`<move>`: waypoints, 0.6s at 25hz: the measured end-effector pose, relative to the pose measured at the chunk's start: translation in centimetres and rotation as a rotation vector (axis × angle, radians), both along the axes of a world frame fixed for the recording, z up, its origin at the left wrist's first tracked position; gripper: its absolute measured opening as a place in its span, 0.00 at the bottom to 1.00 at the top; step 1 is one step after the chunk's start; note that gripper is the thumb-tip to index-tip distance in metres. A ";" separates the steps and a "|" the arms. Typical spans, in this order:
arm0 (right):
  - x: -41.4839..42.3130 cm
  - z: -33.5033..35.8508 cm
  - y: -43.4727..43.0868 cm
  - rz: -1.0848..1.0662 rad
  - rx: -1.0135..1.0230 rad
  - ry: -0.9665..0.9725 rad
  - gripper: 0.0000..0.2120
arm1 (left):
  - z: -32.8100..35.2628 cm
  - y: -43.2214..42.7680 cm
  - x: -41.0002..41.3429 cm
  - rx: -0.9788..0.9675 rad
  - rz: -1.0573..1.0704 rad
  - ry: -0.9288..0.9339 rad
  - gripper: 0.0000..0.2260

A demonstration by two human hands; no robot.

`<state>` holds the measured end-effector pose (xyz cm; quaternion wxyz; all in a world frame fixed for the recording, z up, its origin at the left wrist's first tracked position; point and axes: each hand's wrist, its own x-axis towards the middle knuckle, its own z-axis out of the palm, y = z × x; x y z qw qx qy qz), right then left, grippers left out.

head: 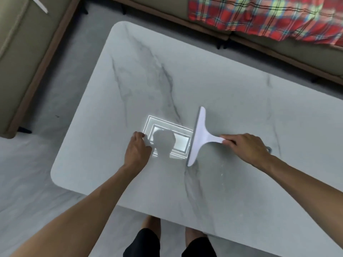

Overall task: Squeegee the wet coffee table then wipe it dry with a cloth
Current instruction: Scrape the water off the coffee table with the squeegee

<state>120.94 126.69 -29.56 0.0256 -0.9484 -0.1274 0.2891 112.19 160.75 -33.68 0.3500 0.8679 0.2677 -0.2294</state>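
A white marble-patterned coffee table point(232, 93) fills the middle of the view. A white T-shaped squeegee point(199, 136) lies with its blade on the tabletop near the centre. My right hand point(246, 147) grips its handle from the right. My left hand point(138, 149) rests on the tabletop to the left of the blade, fingers loosely curled and holding nothing. A bright reflection of a ceiling light lies between the two hands. Small water drops point(221, 173) show on the surface below the squeegee. No cloth is in view.
A beige sofa point(289, 49) runs along the far side with a red plaid blanket point(269, 13) on it. Another sofa section point(22, 58) stands at the left. My legs point(172, 238) stand at the table's near edge on a grey floor.
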 end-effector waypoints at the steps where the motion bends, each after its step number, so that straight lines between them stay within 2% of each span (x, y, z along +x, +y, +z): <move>1: -0.3 0.5 -2.7 -0.033 -0.039 0.005 0.13 | -0.2 -1.3 0.9 -0.002 -0.057 -0.017 0.21; 3: -0.8 1.7 -7.6 -0.088 -0.104 0.003 0.14 | -0.6 -3.8 2.4 0.033 -0.166 -0.019 0.27; 7: -1.3 4.8 -12.9 -0.144 -0.203 0.010 0.15 | -1.5 -8.3 3.8 0.148 -0.292 0.096 0.40; 10: 1.7 5.6 -11.9 -0.251 -0.009 -0.023 0.15 | -2.4 -11.3 5.3 0.237 -0.324 0.111 0.48; 12: 6.8 4.5 -8.8 -0.324 0.167 -0.051 0.15 | -3.5 -12.9 6.7 0.278 -0.313 0.162 0.54; 15: 15.7 1.8 -1.7 -0.410 0.376 -0.028 0.21 | -5.3 -14.1 7.9 0.342 -0.327 0.234 0.60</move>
